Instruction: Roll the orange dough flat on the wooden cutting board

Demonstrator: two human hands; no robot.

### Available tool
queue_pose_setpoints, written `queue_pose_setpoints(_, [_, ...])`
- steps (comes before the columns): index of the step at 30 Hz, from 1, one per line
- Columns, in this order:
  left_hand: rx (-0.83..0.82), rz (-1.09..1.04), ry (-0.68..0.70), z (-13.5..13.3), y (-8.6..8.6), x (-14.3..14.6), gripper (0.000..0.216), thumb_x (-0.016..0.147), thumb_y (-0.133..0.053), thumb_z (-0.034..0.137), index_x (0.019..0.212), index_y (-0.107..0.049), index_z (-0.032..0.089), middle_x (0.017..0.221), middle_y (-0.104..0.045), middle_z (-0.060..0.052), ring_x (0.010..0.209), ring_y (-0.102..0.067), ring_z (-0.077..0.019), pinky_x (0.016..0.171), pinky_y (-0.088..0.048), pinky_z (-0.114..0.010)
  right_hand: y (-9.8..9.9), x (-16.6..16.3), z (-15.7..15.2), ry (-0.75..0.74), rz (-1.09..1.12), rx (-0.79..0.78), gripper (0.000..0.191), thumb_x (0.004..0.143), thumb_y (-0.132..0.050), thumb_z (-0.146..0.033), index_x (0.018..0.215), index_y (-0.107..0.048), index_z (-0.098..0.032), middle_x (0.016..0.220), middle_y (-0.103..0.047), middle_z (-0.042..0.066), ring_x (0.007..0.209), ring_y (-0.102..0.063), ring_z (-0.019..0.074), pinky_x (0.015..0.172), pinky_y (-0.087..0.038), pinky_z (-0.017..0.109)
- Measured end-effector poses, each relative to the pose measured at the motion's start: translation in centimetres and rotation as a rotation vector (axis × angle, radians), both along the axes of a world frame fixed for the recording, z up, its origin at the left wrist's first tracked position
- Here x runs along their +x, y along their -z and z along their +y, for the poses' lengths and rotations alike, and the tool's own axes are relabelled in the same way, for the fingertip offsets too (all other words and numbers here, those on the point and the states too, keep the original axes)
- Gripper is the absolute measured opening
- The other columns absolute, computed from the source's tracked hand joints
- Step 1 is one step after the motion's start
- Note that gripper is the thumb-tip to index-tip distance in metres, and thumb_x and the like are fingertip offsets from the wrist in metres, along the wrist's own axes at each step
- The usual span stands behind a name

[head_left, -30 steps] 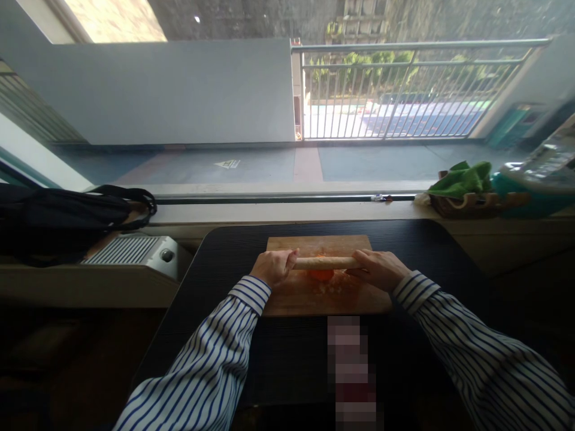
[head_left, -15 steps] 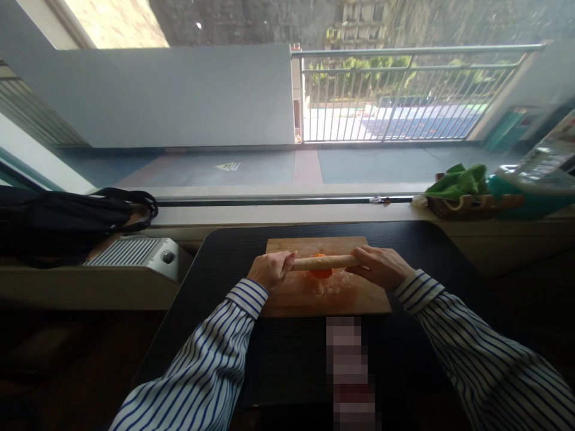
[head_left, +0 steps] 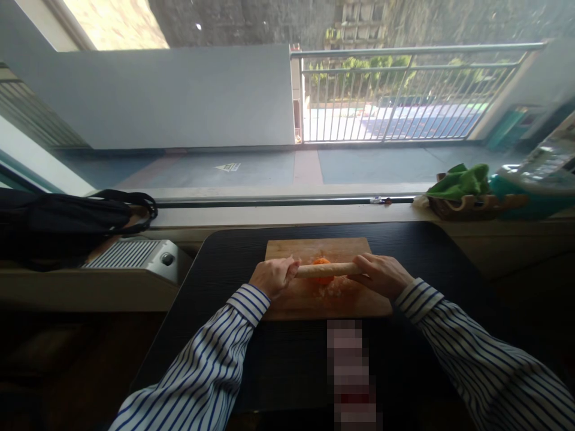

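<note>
A wooden rolling pin [head_left: 327, 270] lies crosswise over a wooden cutting board [head_left: 287, 302] on a black table [head_left: 224, 257]. My left hand [head_left: 272, 277] is closed round its left end and my right hand [head_left: 380, 275] is closed round its right end. An orange lump of food [head_left: 321, 262] shows just beyond the pin's middle, with pale crushed bits [head_left: 332, 288] on the board on the near side. Both arms wear blue and white striped sleeves.
A black bag [head_left: 54, 224] rests on a white heater [head_left: 135, 254] at the left. On the window sill at the right stand a wooden bowl with a green cloth [head_left: 462, 182] and a teal container [head_left: 530, 200]. A blurred patch [head_left: 350, 365] lies near me.
The rolling pin and both hands have moved a little toward me over the board. The orange lump now shows beyond the pin rather than under it.
</note>
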State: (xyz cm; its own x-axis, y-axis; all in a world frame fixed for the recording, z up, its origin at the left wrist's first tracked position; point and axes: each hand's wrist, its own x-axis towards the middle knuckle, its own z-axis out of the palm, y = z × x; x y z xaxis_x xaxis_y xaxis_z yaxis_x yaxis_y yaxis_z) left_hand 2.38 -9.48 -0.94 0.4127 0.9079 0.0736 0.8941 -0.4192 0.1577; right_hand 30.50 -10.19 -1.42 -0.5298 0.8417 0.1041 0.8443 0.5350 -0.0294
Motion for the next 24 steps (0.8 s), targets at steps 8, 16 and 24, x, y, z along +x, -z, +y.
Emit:
queue_pose_setpoints(8, [-0.067,0.026,-0.039,-0.2,0.2,-0.1,0.052,0.091,-0.016,0.045,0.077,-0.060,0.021,0.073,-0.068,-0.005,0.068,-0.063,-0.0203,0.057,-0.040,-0.027,-1.0,-0.2,-0.4,-0.006,-0.032,-0.110,0.036,0.086,-0.036,-0.054,0.083,-0.050,-0.021,0.076,-0.063,0.002,0.057,-0.055,0.0129,0.048,-0.019,0.026])
queue_pose_setpoints(16, [-0.152,0.010,-0.067,1.5,-0.2,-0.2,0.061,0.089,-0.011,0.051,0.073,-0.062,0.022,0.068,-0.066,-0.006,0.068,-0.063,-0.0218,0.058,-0.039,-0.028,-1.6,0.0,1.2,-0.010,-0.043,-0.260,0.043,0.082,-0.034,-0.062,0.081,-0.050,-0.022,0.065,-0.061,0.000,0.052,-0.054,0.0131,0.046,-0.020,0.025])
queue_pose_setpoints(24, [-0.060,-0.056,-0.075,1.8,-0.1,-0.2,0.055,0.091,-0.016,0.048,0.071,-0.059,0.021,0.071,-0.063,-0.003,0.066,-0.059,-0.0167,0.057,-0.038,-0.026,-1.3,0.2,1.4,-0.029,0.082,-0.217,0.036,0.082,-0.040,-0.059,0.087,-0.053,-0.025,0.070,-0.062,-0.001,0.056,-0.054,0.0127,0.047,-0.024,0.024])
